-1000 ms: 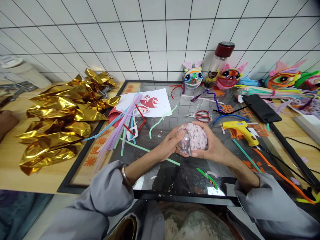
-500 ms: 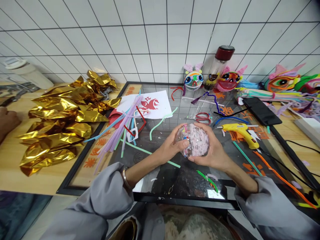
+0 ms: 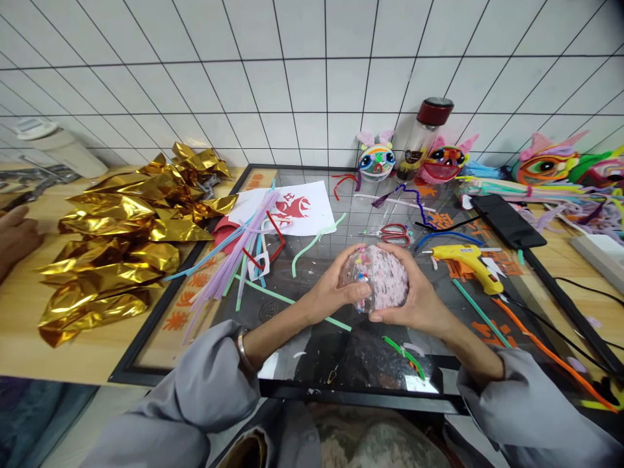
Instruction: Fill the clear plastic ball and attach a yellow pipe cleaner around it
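Note:
Both hands are wrapped round one ball (image 3: pixel 385 276) above the dark tabletop. Its right half is covered in pale pink fuzzy strips; the left half is clear plastic with small coloured bits showing through. My left hand (image 3: pixel 336 286) closes on the clear half, thumb lying across its front. On the pink half, my right hand (image 3: pixel 419 292) grips with its thumb along the lower edge. Just beyond the ball lie red-handled scissors (image 3: pixel 394 234). A yellow hot glue gun (image 3: pixel 468 260) rests to the right of my right hand.
Pipe cleaners (image 3: pixel 244 247) and printed white paper (image 3: pixel 302 208) lie left, beside crumpled gold foil (image 3: pixel 127 227). Along the wall stand decorated balls (image 3: pixel 375 159) and a red-capped bottle (image 3: pixel 424 136). A phone (image 3: pixel 509 221) lies right. Another person's hand (image 3: pixel 17 237) shows at the far left.
My hands still hold the ball, which sits slightly lower in view. At the far left, the other person's hand has moved and its fingers are more extended.

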Motion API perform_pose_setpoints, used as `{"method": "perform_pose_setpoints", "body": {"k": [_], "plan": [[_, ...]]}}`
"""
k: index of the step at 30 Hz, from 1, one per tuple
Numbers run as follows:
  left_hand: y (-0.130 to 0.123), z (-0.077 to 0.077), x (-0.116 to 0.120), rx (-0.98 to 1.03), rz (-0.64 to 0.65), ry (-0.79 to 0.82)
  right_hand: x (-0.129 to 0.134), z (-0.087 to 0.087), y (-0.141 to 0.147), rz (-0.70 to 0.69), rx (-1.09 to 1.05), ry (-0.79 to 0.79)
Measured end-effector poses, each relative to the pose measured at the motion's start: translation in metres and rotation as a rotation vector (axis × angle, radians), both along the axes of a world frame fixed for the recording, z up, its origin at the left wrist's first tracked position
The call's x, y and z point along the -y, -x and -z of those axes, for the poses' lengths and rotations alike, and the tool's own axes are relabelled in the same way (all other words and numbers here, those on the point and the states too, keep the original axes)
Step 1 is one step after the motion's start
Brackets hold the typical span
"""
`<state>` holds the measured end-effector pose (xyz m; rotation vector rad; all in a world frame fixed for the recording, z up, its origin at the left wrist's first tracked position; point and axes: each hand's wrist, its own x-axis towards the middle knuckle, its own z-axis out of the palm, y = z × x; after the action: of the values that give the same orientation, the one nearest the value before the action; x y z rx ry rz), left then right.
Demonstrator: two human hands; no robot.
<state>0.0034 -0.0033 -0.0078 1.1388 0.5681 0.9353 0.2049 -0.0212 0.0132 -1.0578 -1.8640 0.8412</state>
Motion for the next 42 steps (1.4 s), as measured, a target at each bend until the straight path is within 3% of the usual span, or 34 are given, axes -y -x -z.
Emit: {"method": "perform_pose_setpoints", "body": {"k": [13,20,33,42], "plan": [[0.001,-0.004,0.001,0.011,-0.034,0.074,0.0,-0.003,-0.004,-0.036,-0.049,0.055],[0.0,0.003,0.0,-0.015,-0.076,-0.012,0.001,0.0,0.0,0.021,0.041,-0.023],[0.0,0.003,0.0,-0.006,-0.069,-0.03,0.003,0.003,0.002,0.029,0.079,-0.124],[0.001,-0.007,0.002,-0.075,-0.044,-0.05,0.005,0.005,0.006,0.044,0.084,-0.196]]}}
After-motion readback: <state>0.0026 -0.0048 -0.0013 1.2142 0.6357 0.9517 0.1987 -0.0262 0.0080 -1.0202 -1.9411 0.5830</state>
